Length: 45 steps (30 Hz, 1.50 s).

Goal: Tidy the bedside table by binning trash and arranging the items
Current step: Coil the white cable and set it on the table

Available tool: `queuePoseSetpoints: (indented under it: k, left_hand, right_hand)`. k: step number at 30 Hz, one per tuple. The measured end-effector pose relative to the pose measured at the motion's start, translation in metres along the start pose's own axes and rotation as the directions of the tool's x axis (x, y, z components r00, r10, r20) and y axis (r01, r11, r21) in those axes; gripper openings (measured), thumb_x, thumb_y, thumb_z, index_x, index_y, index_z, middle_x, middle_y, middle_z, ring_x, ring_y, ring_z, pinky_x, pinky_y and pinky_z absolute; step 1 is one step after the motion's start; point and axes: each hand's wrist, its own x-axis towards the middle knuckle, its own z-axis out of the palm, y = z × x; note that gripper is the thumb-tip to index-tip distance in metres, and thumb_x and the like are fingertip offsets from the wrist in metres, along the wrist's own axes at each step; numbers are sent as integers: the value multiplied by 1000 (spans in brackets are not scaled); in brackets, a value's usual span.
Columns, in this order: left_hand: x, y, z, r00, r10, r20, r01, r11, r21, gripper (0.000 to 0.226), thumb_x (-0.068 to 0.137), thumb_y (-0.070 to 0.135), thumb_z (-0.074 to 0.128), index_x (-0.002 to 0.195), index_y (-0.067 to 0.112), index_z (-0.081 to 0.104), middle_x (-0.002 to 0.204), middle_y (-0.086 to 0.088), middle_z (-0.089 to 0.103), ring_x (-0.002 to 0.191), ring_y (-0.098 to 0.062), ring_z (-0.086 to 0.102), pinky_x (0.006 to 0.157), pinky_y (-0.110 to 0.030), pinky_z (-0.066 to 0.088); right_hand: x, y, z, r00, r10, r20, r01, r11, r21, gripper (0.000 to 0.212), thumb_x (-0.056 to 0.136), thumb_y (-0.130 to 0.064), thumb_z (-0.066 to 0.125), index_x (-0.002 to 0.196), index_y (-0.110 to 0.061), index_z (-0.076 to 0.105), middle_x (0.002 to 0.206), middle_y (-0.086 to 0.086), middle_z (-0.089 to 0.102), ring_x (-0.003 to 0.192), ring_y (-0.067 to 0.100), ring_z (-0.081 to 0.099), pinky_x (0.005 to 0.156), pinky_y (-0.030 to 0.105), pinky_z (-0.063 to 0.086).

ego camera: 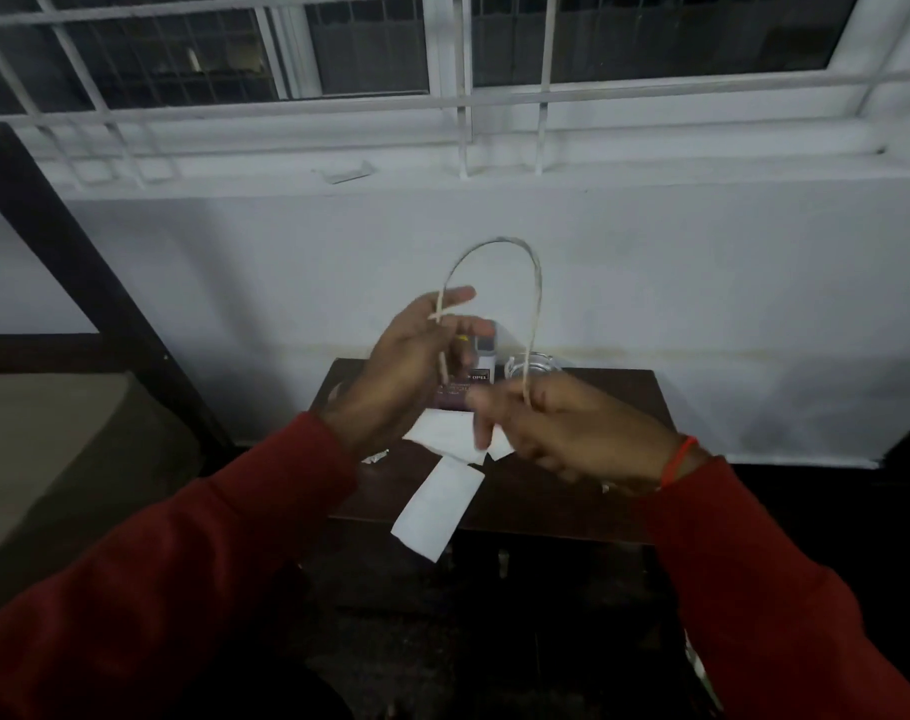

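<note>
A thin white cable (499, 244) arches in a loop above the dark wooden bedside table (608, 506). My left hand (400, 376) pinches one end of it between thumb and fingers. My right hand (562, 433) grips the other end lower down. On the table behind my hands lie a dark book or box (473, 379), a small white device (486, 350) and a clear glass dish (541, 363). White paper slips (442, 433) lie under my hands. A longer slip (434, 506) hangs over the table's front edge.
A white wall and a barred window (458, 70) rise behind the table. A dark bed frame post (78, 241) and a mattress (52, 449) stand at the left. The floor below the table is dark.
</note>
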Motion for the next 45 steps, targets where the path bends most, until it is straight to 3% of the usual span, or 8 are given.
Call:
queuePoseSetpoints:
  k: [9, 14, 19, 28, 32, 36, 40, 45]
  left_hand:
    - [-35, 13, -6, 925, -179, 334, 289, 903, -317, 29, 102, 24, 47, 101, 7, 70, 71, 0, 59, 49, -8, 48, 49, -24, 46]
    - [-11, 27, -1, 973, -33, 230, 154, 832, -533, 38, 95, -7, 49, 125, 9, 64, 103, 0, 70, 68, -8, 62, 57, -21, 52]
    - [9, 9, 1, 988, 22, -151, -26, 999, -22, 28, 82, -9, 40, 95, 11, 57, 71, -4, 54, 53, -13, 47, 56, -32, 36]
    - [-32, -12, 12, 707, -570, 419, 503, 822, 268, 62, 100, 62, 35, 79, 11, 64, 62, -2, 50, 47, -13, 48, 46, -24, 46]
    - [-38, 9, 22, 620, -374, 689, 606, 787, -118, 56, 101, 61, 34, 64, 20, 45, 50, 8, 25, 43, -8, 28, 44, -23, 39]
    - [-15, 21, 27, 901, -62, 429, 302, 799, -520, 40, 107, 45, 34, 78, 19, 47, 57, 6, 33, 50, -10, 37, 59, -29, 47]
    - [-2, 19, 9, 958, 243, 151, -282, 890, 357, 45, 111, 31, 29, 80, 6, 50, 67, -11, 48, 57, -15, 53, 62, -36, 51]
    - [-34, 1, 9, 778, -464, 424, 353, 881, 316, 74, 93, 76, 18, 67, 15, 50, 57, -4, 43, 42, -12, 42, 40, -20, 39]
  right_hand:
    - [9, 47, -34, 856, 289, -429, -21, 847, 530, 50, 88, -72, 48, 75, -24, 50, 57, -5, 26, 42, 8, 18, 42, 14, 18]
    - [18, 51, 4, 979, 156, -133, -178, 969, -174, 32, 104, -37, 42, 93, -21, 68, 62, -8, 48, 39, 1, 41, 37, 14, 31]
    - [7, 13, 11, 985, 56, 164, -4, 953, -302, 26, 102, -33, 52, 112, -20, 71, 73, -22, 68, 63, -6, 60, 56, 7, 43]
    - [0, 28, -39, 888, -265, -375, 111, 916, -385, 6, 79, -28, 81, 79, -26, 75, 75, -9, 69, 73, 8, 63, 70, 29, 49]
    - [5, 38, -34, 823, -310, -476, 237, 949, -208, 17, 91, -7, 66, 93, -21, 75, 86, -1, 68, 80, 8, 64, 76, 24, 47]
    - [9, 32, 4, 957, -202, -210, 140, 951, -277, 27, 101, -4, 51, 97, -25, 68, 61, -18, 61, 59, -12, 56, 61, 4, 38]
    - [8, 16, 13, 970, -244, 10, 216, 839, -499, 20, 99, -25, 59, 108, -13, 72, 68, -15, 59, 64, -10, 57, 63, 7, 40]
    - [-7, 6, -33, 823, -385, -418, 215, 892, -398, 6, 80, -29, 79, 79, -25, 76, 72, -10, 74, 69, 3, 70, 66, 19, 51]
